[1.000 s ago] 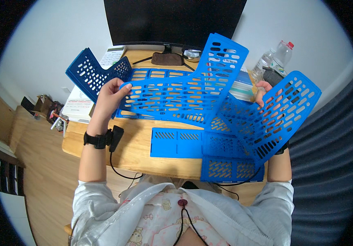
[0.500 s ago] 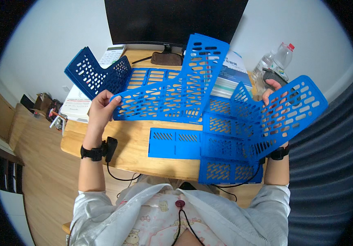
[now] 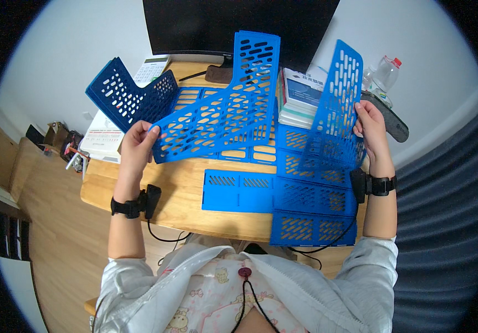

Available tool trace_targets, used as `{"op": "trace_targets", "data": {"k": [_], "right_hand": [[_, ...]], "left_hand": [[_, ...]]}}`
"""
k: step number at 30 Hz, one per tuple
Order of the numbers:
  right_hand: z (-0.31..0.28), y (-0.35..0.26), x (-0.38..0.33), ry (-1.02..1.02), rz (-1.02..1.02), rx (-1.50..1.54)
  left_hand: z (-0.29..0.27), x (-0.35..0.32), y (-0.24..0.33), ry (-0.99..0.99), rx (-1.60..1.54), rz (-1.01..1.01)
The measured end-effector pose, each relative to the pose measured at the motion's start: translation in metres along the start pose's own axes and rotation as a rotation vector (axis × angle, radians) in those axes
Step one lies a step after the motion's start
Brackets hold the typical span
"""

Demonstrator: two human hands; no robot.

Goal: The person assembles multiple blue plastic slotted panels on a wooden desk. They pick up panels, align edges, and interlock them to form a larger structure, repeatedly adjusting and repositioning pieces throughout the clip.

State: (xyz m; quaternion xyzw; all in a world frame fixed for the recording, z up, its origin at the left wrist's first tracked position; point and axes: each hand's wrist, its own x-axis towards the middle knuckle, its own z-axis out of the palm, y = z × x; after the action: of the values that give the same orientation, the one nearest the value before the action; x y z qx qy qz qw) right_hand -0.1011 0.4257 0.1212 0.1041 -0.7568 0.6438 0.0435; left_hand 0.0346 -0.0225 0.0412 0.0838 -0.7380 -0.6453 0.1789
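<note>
Between thumb and fingers, my left hand [image 3: 138, 141] pinches the lower left corner of a blue perforated plastic side panel [image 3: 225, 119], shaped like the side of a magazine file and tilted over the desk. My right hand [image 3: 371, 125] grips the right edge of another blue perforated panel [image 3: 328, 125], which stands nearly upright. Beneath and between them, flat blue panels [image 3: 255, 201] with slotted windows lie on the wooden desk. On the left, a darker blue pair of perforated panels [image 3: 114, 100] stands upright, joined to a slatted blue base partly hidden by the left panel.
A black monitor [image 3: 239, 28] stands at the back, with a brown pouch [image 3: 218, 74] before it. Books [image 3: 300, 94] are stacked behind the right panel. A plastic bottle [image 3: 384, 75] and a dark grey case [image 3: 391, 119] sit at right; a calculator [image 3: 151, 69] at back left.
My right hand has swung its panel leftward and more upright, away from the right edge. The panel in my left hand has shifted left and up, and its tall end stands straighter.
</note>
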Motion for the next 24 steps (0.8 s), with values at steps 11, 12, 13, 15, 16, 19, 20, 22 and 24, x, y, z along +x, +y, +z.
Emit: {"op": "trace_targets", "data": {"k": [11,12,13,15,16,19,20,22,24], "right_hand": [[0.001,0.032,0.065,0.056,0.206,0.098],[0.0,0.034,0.069,0.044,0.239,0.098],[0.001,0.037,0.073,0.053,0.264,0.068],[0.001,0.044,0.078,0.072,0.318,0.027],[0.001,0.048,0.081,0.08,0.337,0.073],[0.002,0.058,0.088,0.08,0.361,0.104],[0.003,0.061,0.091,0.095,0.37,0.137],[0.005,0.066,0.097,0.132,0.399,0.216],[0.009,0.07,0.101,0.148,0.398,0.227]], "left_hand": [[-0.005,-0.005,0.001,0.084,-0.05,0.108],[-0.006,-0.005,0.001,0.083,-0.056,0.119],[-0.006,-0.005,0.0,0.081,-0.046,0.139],[-0.007,-0.005,0.0,0.075,-0.025,0.176],[-0.006,-0.005,0.0,0.073,-0.047,0.173],[-0.005,-0.006,0.001,0.071,-0.097,0.166],[-0.004,-0.006,0.002,0.069,-0.103,0.166],[-0.005,-0.007,0.004,0.068,-0.09,0.146],[-0.006,-0.01,0.007,0.071,-0.05,0.108]]}}
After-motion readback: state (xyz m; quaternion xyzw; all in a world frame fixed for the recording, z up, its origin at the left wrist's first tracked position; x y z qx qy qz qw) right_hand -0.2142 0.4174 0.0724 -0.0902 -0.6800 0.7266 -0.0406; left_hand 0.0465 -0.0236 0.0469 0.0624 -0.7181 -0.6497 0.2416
